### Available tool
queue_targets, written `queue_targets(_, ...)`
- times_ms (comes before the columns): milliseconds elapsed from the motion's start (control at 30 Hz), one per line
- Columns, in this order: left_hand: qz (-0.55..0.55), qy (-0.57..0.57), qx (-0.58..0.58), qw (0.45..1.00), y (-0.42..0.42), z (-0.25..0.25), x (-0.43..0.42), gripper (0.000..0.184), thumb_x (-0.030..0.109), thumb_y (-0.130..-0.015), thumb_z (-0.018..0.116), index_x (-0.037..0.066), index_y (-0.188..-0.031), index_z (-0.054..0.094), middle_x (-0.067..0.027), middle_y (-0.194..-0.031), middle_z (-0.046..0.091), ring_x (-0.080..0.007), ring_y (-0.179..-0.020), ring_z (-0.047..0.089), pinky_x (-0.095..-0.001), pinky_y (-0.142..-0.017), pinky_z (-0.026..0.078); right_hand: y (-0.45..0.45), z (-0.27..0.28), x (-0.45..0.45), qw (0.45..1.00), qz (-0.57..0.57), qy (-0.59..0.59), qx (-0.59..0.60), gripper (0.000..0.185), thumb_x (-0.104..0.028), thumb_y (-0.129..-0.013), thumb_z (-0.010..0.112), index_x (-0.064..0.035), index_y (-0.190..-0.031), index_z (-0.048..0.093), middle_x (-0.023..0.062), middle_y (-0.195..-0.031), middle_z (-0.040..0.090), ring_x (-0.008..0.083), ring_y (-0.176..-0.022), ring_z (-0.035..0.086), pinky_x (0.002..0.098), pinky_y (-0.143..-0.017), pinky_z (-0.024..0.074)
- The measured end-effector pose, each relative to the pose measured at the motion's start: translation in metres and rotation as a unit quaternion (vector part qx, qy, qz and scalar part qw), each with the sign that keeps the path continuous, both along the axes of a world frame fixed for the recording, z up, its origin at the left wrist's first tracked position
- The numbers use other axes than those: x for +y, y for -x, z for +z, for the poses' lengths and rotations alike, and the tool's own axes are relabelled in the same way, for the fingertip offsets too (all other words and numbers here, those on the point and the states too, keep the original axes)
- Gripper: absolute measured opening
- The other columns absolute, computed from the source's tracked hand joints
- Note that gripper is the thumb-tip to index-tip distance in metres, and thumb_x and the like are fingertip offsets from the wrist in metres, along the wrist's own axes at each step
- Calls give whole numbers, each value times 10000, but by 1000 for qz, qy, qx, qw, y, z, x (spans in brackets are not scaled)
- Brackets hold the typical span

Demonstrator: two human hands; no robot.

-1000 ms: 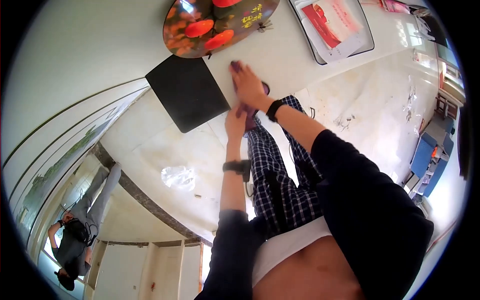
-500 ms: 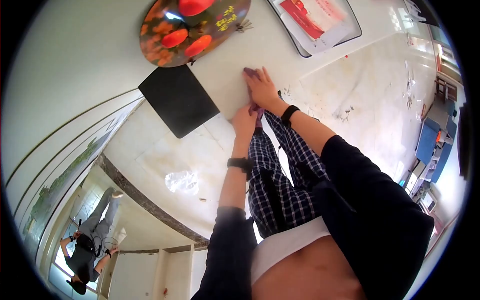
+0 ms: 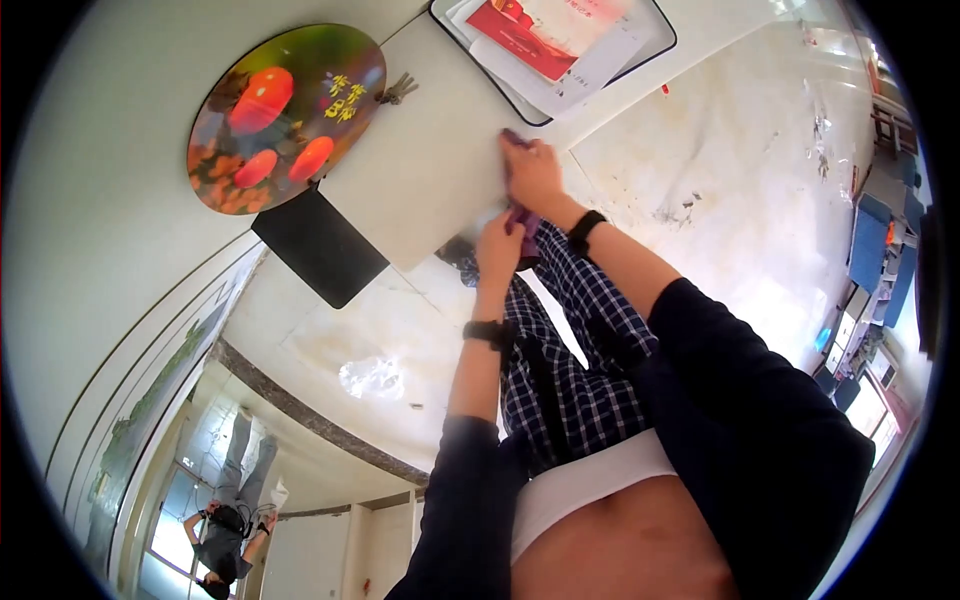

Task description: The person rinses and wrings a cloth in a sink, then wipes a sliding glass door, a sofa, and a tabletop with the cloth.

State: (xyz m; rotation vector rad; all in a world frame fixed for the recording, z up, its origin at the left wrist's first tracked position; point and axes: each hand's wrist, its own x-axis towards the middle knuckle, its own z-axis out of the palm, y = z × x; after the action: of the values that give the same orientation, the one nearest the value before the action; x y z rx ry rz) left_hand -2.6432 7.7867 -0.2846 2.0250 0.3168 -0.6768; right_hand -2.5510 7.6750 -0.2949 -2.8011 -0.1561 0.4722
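Observation:
A crumpled purple cloth (image 3: 524,218) runs between my two hands near the pale tabletop's edge. My right hand (image 3: 535,178) closes over its upper part, fingers curled and slightly blurred. Just below and to the left, my left hand (image 3: 498,248) pinches the lower part, close to my checked trousers (image 3: 570,400). Much of the cloth is hidden under the fingers, and its exact kind does not show. Both wrists wear black bands.
An oval board with red fruit (image 3: 290,130) lies on the pale tabletop (image 3: 420,150), near a black flat panel (image 3: 320,250). A dark-rimmed tray (image 3: 655,30) holds papers and a red booklet (image 3: 520,40). Clear plastic (image 3: 372,380) lies on the floor; another person (image 3: 230,520) stands beyond.
The view has shifted, so the board and tray appear farther left. My right hand's fingers, spread out before, are now curled over the cloth. My left hand keeps its grip.

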Motion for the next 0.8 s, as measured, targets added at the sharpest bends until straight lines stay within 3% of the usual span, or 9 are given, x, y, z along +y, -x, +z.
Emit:
queue_targets(100, 52, -75, -10, 996, 5, -25, 25, 331, 196, -782, 571, 48, -1074, 619, -157, -937, 650, -291, -864, 617, -359, -766, 470, -4, -19, 29, 982, 21, -123, -145, 381, -75, -705, 544, -64, -1086, 558, 134, -949, 600, 318, -924, 516, 403, -790, 415)
queue_targets(200, 41, -82, -16, 996, -10, -22, 29, 339, 196, -782, 572, 45, -1082, 615, -161, -925, 651, -286, -847, 617, -356, -756, 473, -4, -7, 7, 987, 10, -141, -78, 371, -75, -707, 535, -94, -1075, 578, 120, -979, 607, 315, -924, 513, 409, -792, 409)
queue_targets(300, -27, 10, 2, 1000, -25, -11, 6, 357, 193, -772, 574, 29, -1087, 609, -175, -957, 644, -309, -885, 611, -360, -793, 464, 8, -8, -38, 996, -36, -83, 11, 396, -68, -708, 521, -124, -1096, 580, 94, -1038, 613, 311, -918, 513, 407, -795, 404)
queue_targets(367, -65, 27, 27, 997, -25, -17, -13, 351, 220, -765, 577, 89, -1086, 628, -165, -981, 640, -323, -924, 599, -395, -825, 461, 13, -6, -63, 996, 0, -75, -38, 392, -63, -711, 514, -127, -1092, 583, 84, -1020, 619, 310, -910, 511, 396, -797, 400)
queue_targets(500, -57, 41, 32, 997, -17, -29, -32, 355, 220, -784, 574, 75, -1107, 609, -173, -999, 632, -328, -934, 595, -404, -824, 459, 11, -10, -58, 996, 10, -70, -54, 426, -57, -712, 516, -127, -1130, 558, 67, -964, 627, 295, -895, 509, 368, -800, 391)
queue_targets(567, 10, 7, 9, 1000, -10, -22, -28, 340, 185, -797, 550, 45, -1103, 602, -183, -1032, 621, -325, -969, 583, -389, -847, 446, 3, -15, -41, 997, 27, -53, -56, 451, -67, -711, 531, -102, -1161, 532, 81, -957, 620, 285, -900, 504, 373, -797, 401)
queue_targets(667, 69, -60, -61, 994, 1, -23, -14, 366, 189, -852, 512, 27, -1180, 533, -193, -1110, 585, -337, -1024, 557, -386, -883, 427, -20, -19, -7, 982, 20, -129, -135, 482, -74, -709, 539, -76, -1190, 514, 96, -904, 607, 279, -905, 501, 375, -800, 411)
queue_targets(733, 107, -74, -114, 985, -5, -15, -9, 384, 207, -877, 493, 27, -1216, 498, -193, -1150, 565, -350, -1036, 548, -390, -891, 423, -31, -22, 12, 988, 54, -110, -93, 511, -69, -706, 539, -68, -1215, 501, 100, -905, 605, 276, -911, 502, 369, -811, 413)
queue_targets(800, 129, -58, -78, 987, -10, -7, -9, 398, 223, -895, 477, 46, -1251, 463, -192, -1169, 546, -357, -1026, 546, -402, -882, 425, -34, -23, 17, 989, 80, -103, -75, 535, -62, -704, 537, -61, -1236, 487, 102, -908, 604, 274, -917, 502, 365, -822, 415)
